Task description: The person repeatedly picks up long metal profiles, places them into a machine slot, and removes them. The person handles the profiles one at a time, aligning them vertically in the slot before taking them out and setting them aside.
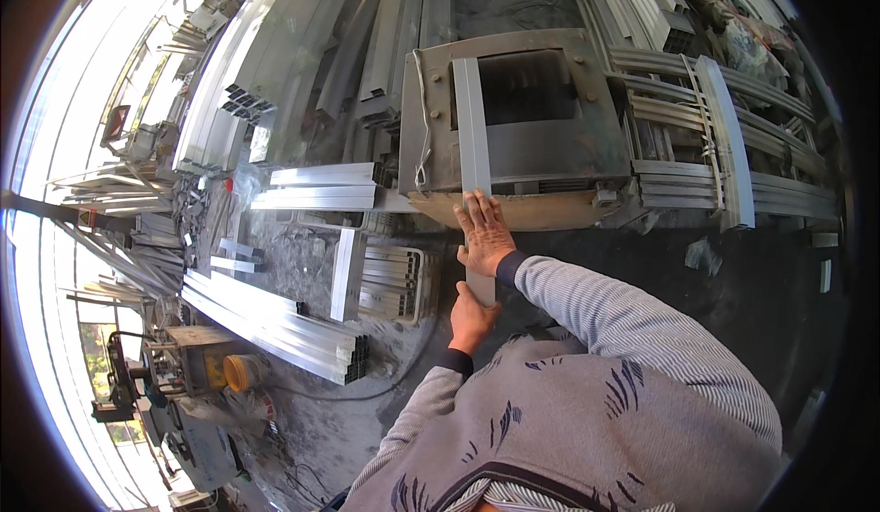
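Observation:
A long, flat grey metal bar (473, 127) lies across a heavy boxy machine (557, 153), with its far end beside the machine's dark rectangular opening (532, 88). The bar's near end sticks out over the machine's front edge toward me. My left hand (472, 320) is closed around that near end from below. Just beyond it, my right hand (488, 235) holds the bar from above, its fingers laid forward along the top and its thumb at the left side. The undersides of both grips are hidden.
Stacked metal profiles (275, 321) lie at the left, near a plastic crate (420, 285) and a yellow bucket (246, 372). Longer square tubes (275, 63) fill the far left. Right of the machine is a rack of bars (678, 182) with an upright strip (730, 150).

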A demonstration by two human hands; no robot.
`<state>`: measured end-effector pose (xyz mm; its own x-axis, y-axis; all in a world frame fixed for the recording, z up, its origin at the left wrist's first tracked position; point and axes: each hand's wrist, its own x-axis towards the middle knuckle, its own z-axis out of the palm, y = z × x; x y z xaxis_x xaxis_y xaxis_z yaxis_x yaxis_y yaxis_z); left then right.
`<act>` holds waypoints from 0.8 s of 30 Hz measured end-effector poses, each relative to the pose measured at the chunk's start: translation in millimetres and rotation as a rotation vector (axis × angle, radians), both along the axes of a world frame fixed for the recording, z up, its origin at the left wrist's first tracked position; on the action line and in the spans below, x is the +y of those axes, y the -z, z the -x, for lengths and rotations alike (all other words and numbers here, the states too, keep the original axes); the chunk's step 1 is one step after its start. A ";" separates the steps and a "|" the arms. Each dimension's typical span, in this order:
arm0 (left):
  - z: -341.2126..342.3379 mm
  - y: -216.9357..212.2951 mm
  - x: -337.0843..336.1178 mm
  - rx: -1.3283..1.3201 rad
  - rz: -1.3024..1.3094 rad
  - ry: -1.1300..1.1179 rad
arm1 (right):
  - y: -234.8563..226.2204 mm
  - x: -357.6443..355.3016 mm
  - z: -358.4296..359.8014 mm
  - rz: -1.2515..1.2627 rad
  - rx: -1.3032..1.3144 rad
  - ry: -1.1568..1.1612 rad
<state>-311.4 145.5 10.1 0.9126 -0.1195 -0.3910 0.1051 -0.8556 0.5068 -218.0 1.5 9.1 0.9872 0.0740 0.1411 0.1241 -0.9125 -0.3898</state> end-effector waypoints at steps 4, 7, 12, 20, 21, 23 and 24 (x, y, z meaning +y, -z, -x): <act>32.7 0.0 16.5 -0.033 0.011 0.039 | 1.5 13.5 33.4 0.019 0.036 -0.009; 50.8 -2.3 27.8 -0.038 0.003 0.041 | 1.3 21.3 51.7 0.011 0.020 -0.012; 74.4 -9.1 49.4 -0.018 -0.018 0.062 | -1.7 33.9 77.4 -0.055 0.018 -0.039; 104.0 -17.7 95.9 0.050 -0.047 0.082 | -18.1 31.3 94.0 0.056 0.237 -0.274; 107.6 -21.1 100.9 0.061 -0.050 0.078 | -21.2 28.0 93.2 0.034 0.246 -0.323; 116.4 -32.3 113.3 0.065 -0.056 0.068 | -26.8 20.8 89.9 0.035 0.284 -0.422; 120.1 -39.1 120.4 0.056 -0.051 0.069 | -28.9 18.2 89.1 0.097 0.234 -0.457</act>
<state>-431.5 265.9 49.2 0.8792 -0.1602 -0.4487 0.0721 -0.8862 0.4577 -307.1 19.7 37.9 0.8551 0.5070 -0.1083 0.4382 -0.8186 -0.3714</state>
